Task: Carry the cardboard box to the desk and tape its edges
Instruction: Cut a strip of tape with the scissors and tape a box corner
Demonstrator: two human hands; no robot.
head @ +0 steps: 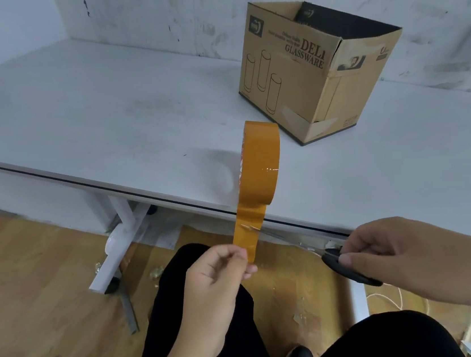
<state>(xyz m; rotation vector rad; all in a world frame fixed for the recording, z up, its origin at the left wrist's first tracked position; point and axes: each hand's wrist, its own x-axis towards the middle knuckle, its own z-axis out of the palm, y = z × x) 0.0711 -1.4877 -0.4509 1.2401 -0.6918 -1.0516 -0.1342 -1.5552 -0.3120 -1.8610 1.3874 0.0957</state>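
- On the white desk [100,106], near its back wall, stands the cardboard box [316,73], top open
- left hand [219,272] pinches the pulled strip of the orange tape roll [259,163]; roll upright above the desk's edge
- right hand [391,251] grips a black scissors handle [346,268]

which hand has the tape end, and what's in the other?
The left hand pinches the free end of the orange tape roll, which stands on the desk edge. The right hand grips black scissors instead.
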